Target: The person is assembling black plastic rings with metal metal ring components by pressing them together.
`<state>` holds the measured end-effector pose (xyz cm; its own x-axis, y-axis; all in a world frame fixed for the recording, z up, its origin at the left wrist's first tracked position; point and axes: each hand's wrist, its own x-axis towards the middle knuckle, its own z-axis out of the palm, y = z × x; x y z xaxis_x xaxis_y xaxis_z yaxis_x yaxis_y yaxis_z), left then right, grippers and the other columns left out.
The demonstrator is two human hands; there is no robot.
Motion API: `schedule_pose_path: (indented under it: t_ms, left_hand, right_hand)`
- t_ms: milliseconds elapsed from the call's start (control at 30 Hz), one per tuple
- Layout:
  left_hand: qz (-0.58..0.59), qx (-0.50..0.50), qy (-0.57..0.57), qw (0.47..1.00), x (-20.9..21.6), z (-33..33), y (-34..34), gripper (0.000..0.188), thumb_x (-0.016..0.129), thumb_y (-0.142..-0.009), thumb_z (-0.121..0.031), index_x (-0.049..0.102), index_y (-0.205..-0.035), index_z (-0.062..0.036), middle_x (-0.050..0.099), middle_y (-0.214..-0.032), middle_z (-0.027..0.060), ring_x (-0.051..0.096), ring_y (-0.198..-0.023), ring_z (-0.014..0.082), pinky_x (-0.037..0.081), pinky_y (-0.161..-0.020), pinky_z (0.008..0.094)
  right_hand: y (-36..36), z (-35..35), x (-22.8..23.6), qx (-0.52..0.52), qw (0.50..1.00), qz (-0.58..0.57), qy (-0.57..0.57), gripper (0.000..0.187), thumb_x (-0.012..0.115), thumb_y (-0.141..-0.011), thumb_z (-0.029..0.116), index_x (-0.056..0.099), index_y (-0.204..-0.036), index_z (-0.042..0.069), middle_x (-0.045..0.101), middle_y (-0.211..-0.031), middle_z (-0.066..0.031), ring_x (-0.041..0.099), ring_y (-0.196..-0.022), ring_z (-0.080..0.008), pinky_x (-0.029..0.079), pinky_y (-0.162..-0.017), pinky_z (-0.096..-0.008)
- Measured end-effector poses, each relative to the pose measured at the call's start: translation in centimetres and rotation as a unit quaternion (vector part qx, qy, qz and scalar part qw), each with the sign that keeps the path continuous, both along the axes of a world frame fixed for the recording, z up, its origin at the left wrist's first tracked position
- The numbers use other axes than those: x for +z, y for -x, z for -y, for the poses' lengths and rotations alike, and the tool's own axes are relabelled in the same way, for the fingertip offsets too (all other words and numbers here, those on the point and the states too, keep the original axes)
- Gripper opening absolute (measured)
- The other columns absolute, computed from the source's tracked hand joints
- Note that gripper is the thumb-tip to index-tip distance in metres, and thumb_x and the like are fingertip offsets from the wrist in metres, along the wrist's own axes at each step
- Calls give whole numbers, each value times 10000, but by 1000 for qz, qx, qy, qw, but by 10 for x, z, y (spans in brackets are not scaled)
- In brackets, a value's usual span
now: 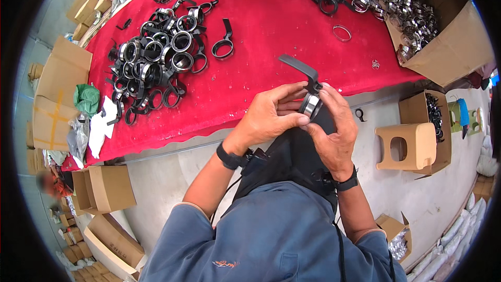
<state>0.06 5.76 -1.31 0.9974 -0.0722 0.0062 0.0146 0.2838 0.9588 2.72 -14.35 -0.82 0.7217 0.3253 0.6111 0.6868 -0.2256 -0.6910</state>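
Observation:
Between my two hands, just over the table's near edge, is a black ring with a flat handle (301,67) and a shiny metal band round it. My left hand (263,117) grips the ring from the left, thumb and fingers on its side. My right hand (336,133) pinches it from the right, with the fingertips near the base of the handle. The handle points up and to the left. Fingers cover part of the ring. A pile of similar black rings (151,55) lies on the red cloth at left, many with metal bands. One ring with a handle (223,47) lies apart from the pile.
At the back right, a cardboard box (443,55) tips out shiny metal bands (412,13). A loose band (342,33) lies on the red cloth (261,15). More black rings (327,4) lie at the far edge. A tan stool (383,149) and boxes (112,188) stand on the floor.

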Motion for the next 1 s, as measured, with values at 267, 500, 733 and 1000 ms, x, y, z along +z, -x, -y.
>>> schedule_pose_path:
  t_ms: [267, 500, 733, 1000]
  left_hand:
    - [27, -39, -44, 998, 8, 3, 8, 421, 730, -1041, -80, 637, -1431, 46, 766, -1252, 134, 721, -1197, 187, 591, -1049, 353]
    - [97, 17, -31, 995, 5, 31, 15, 327, 721, -1072, -178, 698, -1305, 49, 763, -1091, 96, 720, -991, 173, 578, -872, 312]
    - [219, 339, -317, 858, 5, 67, -2, 439, 618, -1130, -319, 656, -835, 4, 569, -722, 125, 575, -631, 312, 437, -568, 411]
    - [281, 371, -338, 818, 4, 74, -11, 470, 549, -1161, -242, 622, -790, 38, 538, -655, 102, 550, -514, 223, 412, -499, 384]
  right_hand:
    - [-14, 9, 5, -16, 956, -232, -180, 356, 639, -1123, 268, 686, -1301, -36, 721, -1222, -111, 677, -1156, -181, 543, -1006, -334]
    - [-30, -13, 7, -128, 959, -173, -183, 569, 517, -1177, 409, 618, -796, -1, 562, -689, -13, 520, -662, -106, 415, -613, -309]
    - [-25, -25, 12, -193, 948, -130, -217, 618, 517, -1174, 411, 579, -715, 1, 501, -586, -14, 472, -574, -113, 371, -546, -331]
    - [-25, -25, 7, -220, 934, -156, -233, 618, 518, -1171, 439, 585, -718, 23, 517, -612, -7, 464, -554, -94, 358, -516, -304]
